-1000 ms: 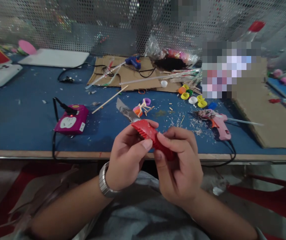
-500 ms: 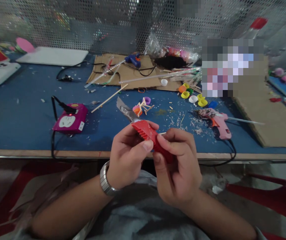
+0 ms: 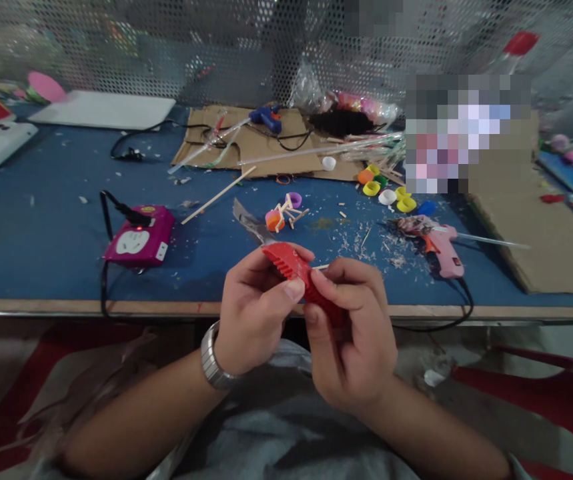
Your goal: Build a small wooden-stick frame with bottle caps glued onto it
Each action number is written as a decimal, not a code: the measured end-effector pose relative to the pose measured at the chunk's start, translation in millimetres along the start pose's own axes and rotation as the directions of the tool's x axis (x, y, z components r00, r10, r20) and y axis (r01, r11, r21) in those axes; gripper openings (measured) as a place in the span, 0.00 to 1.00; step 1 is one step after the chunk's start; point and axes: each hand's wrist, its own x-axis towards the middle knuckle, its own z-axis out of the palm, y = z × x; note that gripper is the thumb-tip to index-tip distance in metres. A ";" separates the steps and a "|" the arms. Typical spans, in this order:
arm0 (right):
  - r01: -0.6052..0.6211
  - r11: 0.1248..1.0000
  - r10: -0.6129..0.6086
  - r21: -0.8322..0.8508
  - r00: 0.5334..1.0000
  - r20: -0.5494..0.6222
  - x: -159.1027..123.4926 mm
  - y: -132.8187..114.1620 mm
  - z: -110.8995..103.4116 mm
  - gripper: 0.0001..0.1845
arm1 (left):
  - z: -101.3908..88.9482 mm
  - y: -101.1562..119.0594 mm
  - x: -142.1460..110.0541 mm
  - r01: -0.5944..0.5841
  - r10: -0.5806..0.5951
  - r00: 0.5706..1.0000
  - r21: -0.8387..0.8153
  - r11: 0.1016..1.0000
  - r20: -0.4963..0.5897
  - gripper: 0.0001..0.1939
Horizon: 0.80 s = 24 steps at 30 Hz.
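Both my hands are at a pair of red-handled scissors (image 3: 286, 259), held just above the table's front edge. Their metal blades (image 3: 251, 221) point away to the upper left. My left hand (image 3: 253, 317) is wrapped round the red, toothed handle, thumb on its near side. Against the handle's lower end press the thumb and fingers of my right hand (image 3: 356, 333). A thin wooden stick (image 3: 320, 267) pokes out by my right fingertips, mostly hidden. Beyond the blades, short stick pieces (image 3: 292, 215) lie over an orange cap (image 3: 275, 221) and a purple cap (image 3: 293, 199).
A pink glue gun (image 3: 441, 247) lies right, its cord over the edge. At left stands a magenta power adapter (image 3: 141, 237), near a longer wooden stick (image 3: 219, 195). Behind are cardboard (image 3: 291, 143), a blue glue gun (image 3: 267, 120) and several coloured caps (image 3: 387, 197).
The wooden stick's end has come into view beside my right fingers. My right hand has shifted slightly left; the left keeps its grip on the scissors. The view has tilted a little.
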 end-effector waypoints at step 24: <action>-0.023 0.999 0.024 -0.044 1.000 0.004 5.7 6.6 -15.4 0.19 | -4.4 11.1 -6.9 -0.043 0.030 0.997 0.187 0.981 0.072 0.22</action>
